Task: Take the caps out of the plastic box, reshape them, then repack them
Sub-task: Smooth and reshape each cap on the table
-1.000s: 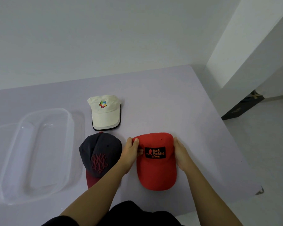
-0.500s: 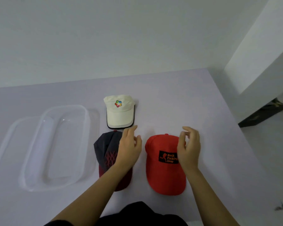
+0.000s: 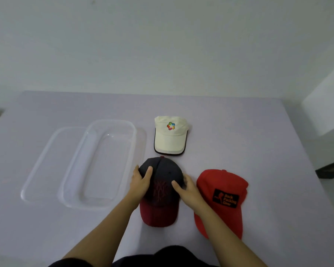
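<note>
Both hands are being cupped around the crown of the dark navy cap [image 3: 161,182], left hand [image 3: 141,183] pressed on one side, right hand [image 3: 187,189] on the other, fingers spread over the fabric rather than clenched. So the red cap [image 3: 223,197] is being left alone now, a second ago it was being squeezed between the same two hands, and the attention is being shifted one cap over. Looks like the red one is being counted as reshaped, and the navy one is being worked next.

All three caps are being kept out on the lavender table [image 3: 239,132], nothing is being repacked yet. The clear plastic box [image 3: 104,204] is sitting empty just left of the navy cap, with its lid [image 3: 46,160] lying partly under it.

Material-wise: soft cloth crowns that are being dented easily, stiffer curved brims. The navy cap is being shown with a maroon brim and red stitched logo, the red one with a black patch. The cream cap [image 3: 171,139] with a colourful logo is lying flatter, dark-edged brim.
</note>
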A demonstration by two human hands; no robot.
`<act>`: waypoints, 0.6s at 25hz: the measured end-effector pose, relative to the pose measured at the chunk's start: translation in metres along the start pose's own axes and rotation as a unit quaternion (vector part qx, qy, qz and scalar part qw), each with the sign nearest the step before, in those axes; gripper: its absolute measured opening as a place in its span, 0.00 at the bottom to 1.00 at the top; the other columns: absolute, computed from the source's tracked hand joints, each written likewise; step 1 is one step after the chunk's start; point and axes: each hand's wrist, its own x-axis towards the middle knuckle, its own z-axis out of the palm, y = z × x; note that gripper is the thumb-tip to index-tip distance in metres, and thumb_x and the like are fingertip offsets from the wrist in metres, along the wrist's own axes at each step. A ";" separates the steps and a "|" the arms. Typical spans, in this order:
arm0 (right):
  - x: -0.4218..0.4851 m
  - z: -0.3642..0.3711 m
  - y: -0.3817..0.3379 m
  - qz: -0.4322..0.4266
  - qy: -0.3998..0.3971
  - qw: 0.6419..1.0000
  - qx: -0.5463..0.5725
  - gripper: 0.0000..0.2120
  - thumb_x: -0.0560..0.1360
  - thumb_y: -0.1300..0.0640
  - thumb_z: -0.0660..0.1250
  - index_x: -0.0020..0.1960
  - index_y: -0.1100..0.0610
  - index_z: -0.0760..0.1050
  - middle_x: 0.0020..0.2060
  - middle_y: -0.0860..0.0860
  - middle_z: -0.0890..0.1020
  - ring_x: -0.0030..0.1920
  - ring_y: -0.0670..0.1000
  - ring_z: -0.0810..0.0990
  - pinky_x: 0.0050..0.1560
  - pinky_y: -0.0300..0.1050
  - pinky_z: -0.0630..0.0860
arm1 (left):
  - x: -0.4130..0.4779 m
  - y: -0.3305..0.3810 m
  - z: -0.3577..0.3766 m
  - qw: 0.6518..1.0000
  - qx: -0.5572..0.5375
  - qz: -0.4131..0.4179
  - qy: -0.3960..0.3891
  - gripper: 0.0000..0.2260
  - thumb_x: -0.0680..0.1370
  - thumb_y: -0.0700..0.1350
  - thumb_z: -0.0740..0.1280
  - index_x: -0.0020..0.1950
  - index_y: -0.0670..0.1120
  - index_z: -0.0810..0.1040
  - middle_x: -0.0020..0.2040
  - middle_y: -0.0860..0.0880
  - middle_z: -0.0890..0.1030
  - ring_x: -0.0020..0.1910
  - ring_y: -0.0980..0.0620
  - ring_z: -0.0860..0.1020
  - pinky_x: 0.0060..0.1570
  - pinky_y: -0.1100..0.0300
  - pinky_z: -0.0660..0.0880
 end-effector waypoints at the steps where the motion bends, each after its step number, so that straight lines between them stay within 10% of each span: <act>1: 0.000 0.001 -0.002 0.009 -0.010 1.000 -0.003 0.20 0.75 0.53 0.67 0.64 0.55 0.67 0.61 0.51 0.75 0.57 0.47 0.75 0.57 0.42 0.74 | 0.000 -0.002 -0.001 0.999 -0.042 -0.011 -0.010 0.35 0.76 0.62 0.59 0.77 0.48 0.50 0.76 0.46 0.59 0.73 0.44 0.62 0.71 0.46 0.61; 8: -0.005 0.001 -0.007 -0.027 0.027 0.999 0.011 0.17 0.77 0.48 0.61 0.64 0.53 0.67 0.62 0.49 0.75 0.61 0.47 0.74 0.60 0.43 0.75 | -0.007 0.007 -0.007 0.996 -0.071 0.021 -0.059 0.16 0.79 0.60 0.55 0.56 0.51 0.73 0.55 0.50 0.77 0.54 0.50 0.76 0.54 0.54 0.73; 15: -0.026 0.002 -0.057 -0.099 0.068 0.979 0.162 0.07 0.78 0.49 0.59 0.53 0.45 0.74 0.53 0.43 0.80 0.55 0.42 0.78 0.51 0.35 0.75 | -0.027 0.051 0.005 0.977 -0.140 0.161 0.023 0.21 0.80 0.55 0.56 0.45 0.36 0.71 0.38 0.45 0.71 0.38 0.51 0.71 0.41 0.56 0.71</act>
